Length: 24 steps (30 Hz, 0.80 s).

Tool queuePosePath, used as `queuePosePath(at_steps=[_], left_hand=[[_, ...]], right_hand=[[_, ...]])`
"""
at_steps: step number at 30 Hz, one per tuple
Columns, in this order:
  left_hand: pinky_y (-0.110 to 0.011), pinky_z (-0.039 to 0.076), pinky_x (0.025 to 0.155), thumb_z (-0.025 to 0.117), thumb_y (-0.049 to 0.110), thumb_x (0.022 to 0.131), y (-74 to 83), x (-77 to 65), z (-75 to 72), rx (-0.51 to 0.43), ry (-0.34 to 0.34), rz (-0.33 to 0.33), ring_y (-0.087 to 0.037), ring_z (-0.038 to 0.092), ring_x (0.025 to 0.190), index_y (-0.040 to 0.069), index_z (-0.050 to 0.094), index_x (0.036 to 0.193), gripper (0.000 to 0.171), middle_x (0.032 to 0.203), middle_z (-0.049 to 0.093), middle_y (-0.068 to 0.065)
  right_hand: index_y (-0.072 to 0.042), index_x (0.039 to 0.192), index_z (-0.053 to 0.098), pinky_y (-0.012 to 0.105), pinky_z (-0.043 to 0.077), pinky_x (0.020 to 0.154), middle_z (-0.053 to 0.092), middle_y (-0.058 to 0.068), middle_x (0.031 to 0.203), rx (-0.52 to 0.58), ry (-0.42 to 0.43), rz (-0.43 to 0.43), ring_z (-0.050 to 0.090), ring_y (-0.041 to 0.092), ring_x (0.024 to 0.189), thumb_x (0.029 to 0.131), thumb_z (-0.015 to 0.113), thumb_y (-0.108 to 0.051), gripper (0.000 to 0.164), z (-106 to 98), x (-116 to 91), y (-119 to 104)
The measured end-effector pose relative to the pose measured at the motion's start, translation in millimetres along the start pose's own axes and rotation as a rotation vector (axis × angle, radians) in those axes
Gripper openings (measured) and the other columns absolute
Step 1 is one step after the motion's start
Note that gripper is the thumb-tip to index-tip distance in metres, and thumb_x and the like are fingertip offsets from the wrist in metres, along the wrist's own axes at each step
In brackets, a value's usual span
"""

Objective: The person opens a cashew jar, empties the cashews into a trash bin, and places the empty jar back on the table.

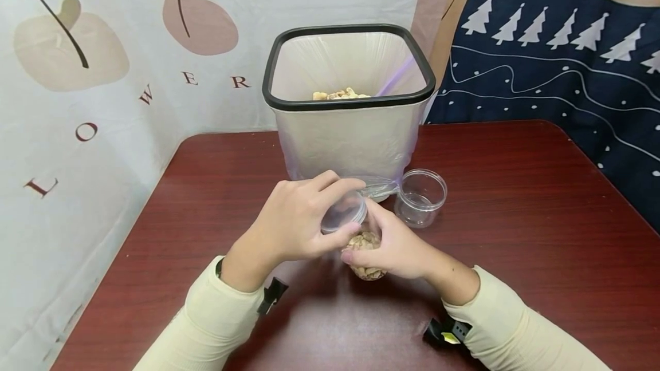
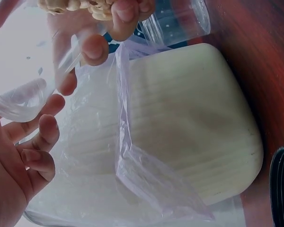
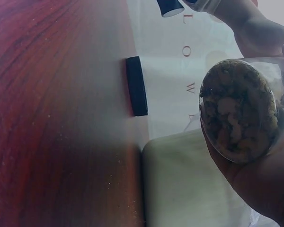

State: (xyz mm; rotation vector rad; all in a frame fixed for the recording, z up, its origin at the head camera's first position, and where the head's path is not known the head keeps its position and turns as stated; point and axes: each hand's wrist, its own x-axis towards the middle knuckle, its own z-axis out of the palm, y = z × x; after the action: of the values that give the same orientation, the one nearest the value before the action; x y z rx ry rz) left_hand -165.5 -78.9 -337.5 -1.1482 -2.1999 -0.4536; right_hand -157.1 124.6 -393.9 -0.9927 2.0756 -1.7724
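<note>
My left hand [image 1: 296, 219] holds a clear round lid [image 1: 342, 214] between thumb and fingers. The lid is tilted, close over the mouth of a clear jar [image 1: 380, 271]. Pale, lumpy pieces [image 1: 363, 241] fill much of that jar. My right hand [image 1: 402, 245] grips the jar around its side, with the thumb across the front. Seen from below in the right wrist view, the jar's base [image 3: 239, 111] shows the pieces packed against it. In the left wrist view the lid [image 2: 26, 106] slants between the two hands.
Behind the hands stands a pale bin [image 1: 350, 136] with a black rim and a plastic liner; more lumpy pieces [image 1: 340, 94] show inside. A second clear jar [image 1: 421, 196], with no lid on, sits to its front right. Everything rests on a reddish-brown table [image 1: 541, 233].
</note>
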Motion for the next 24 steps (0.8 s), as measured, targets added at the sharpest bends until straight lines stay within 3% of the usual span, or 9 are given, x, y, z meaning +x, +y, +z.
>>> queuePosePath(at_steps=[7, 16, 24], left_hand=[[-0.024, 0.041, 0.047, 0.062, 0.042, 0.086, 3.8, 0.3, 4.7, -0.024, 0.000, 0.023, -0.008, 0.054, 0.062, 0.018, 0.071, 0.117, 0.040, 0.094, 0.064, 0.005], [-0.023, 0.043, 0.049, 0.062, 0.043, 0.087, 4.0, -0.5, 4.5, -0.038, -0.025, 0.032, -0.007, 0.054, 0.063, 0.018, 0.071, 0.113, 0.037, 0.095, 0.063, 0.005], [-0.026, 0.043, 0.048, 0.062, 0.045, 0.084, 0.9, -1.1, 2.6, -0.033, -0.043, -0.004, -0.008, 0.055, 0.062, 0.018, 0.067, 0.117, 0.042, 0.095, 0.064, 0.005]], right_hand=[[-0.018, 0.139, 0.044, 0.027, 0.052, 0.094, 0.070, -0.003, 0.113, -0.090, 0.008, 0.034, 0.068, 0.013, 0.101, 0.082, 0.079, -0.016, 0.067, 1.5, -2.7, 0.0], [-0.015, 0.133, 0.048, 0.025, 0.052, 0.091, 0.070, -0.001, 0.112, -0.130, 0.023, 0.056, 0.067, 0.013, 0.099, 0.081, 0.079, -0.020, 0.061, 0.8, -3.3, 1.1], [-0.018, 0.140, 0.044, 0.027, 0.053, 0.091, 0.068, 0.003, 0.116, -0.061, 0.021, 0.020, 0.068, 0.016, 0.099, 0.083, 0.077, -0.011, 0.067, -1.3, -0.9, 4.5]])
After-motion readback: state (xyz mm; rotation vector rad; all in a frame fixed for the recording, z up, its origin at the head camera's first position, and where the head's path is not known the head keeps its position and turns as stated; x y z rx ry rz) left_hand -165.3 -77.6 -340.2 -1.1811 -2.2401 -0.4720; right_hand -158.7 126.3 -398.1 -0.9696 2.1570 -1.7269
